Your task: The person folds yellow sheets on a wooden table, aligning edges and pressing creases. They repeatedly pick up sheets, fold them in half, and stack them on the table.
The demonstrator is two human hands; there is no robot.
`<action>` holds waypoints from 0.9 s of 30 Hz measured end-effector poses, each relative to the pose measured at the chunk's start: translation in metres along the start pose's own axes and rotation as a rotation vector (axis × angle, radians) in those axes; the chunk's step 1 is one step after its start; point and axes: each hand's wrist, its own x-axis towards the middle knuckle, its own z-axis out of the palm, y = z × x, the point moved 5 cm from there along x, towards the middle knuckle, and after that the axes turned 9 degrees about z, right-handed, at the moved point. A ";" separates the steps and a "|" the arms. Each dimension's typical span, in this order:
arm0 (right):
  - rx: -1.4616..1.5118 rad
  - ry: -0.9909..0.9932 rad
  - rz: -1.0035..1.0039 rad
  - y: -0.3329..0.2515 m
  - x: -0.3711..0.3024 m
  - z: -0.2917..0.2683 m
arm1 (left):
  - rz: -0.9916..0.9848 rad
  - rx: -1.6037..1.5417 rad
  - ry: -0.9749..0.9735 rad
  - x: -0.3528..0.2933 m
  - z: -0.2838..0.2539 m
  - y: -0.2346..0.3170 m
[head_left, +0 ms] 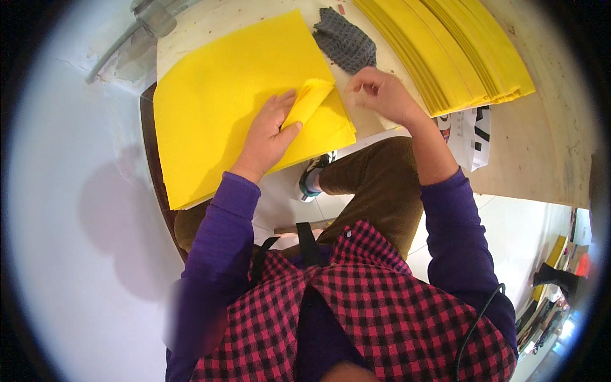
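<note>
A stack of large yellow sheets [223,95], thin like paper or cloth, lies on the table at the left. The top sheet's right corner is turned over into a narrow folded flap [309,102]. My left hand [272,130] rests on the stack and grips this flap, thumb on the near side and fingers behind it. To the right of the stack, my right hand [384,95] hovers above the table, apart from the sheets. Its fingers are curled in toward the thumb; whether anything small is between them is hidden.
A crumpled dark grey cloth [345,39] lies just beyond my right hand. Bundles of folded yellow strips [445,54] are at the back right. Below the table edge there is a white printed bag [474,137]. A pale wall [70,191] stands close on the left.
</note>
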 end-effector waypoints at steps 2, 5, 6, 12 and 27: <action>-0.033 -0.089 -0.098 -0.011 -0.012 0.015 | -0.010 -0.017 0.013 -0.001 0.001 0.000; -0.023 -0.215 -0.018 -0.011 -0.021 0.031 | -0.015 -0.038 0.016 -0.003 0.001 -0.001; -0.005 -0.229 0.018 -0.010 -0.020 0.034 | -0.008 -0.026 0.008 -0.003 0.001 -0.001; -0.056 -0.215 -0.043 -0.021 -0.013 0.029 | 0.000 -0.025 -0.004 0.000 -0.001 0.002; -0.266 -0.236 -0.085 -0.059 0.021 0.029 | -0.053 0.015 -0.122 -0.003 0.001 0.000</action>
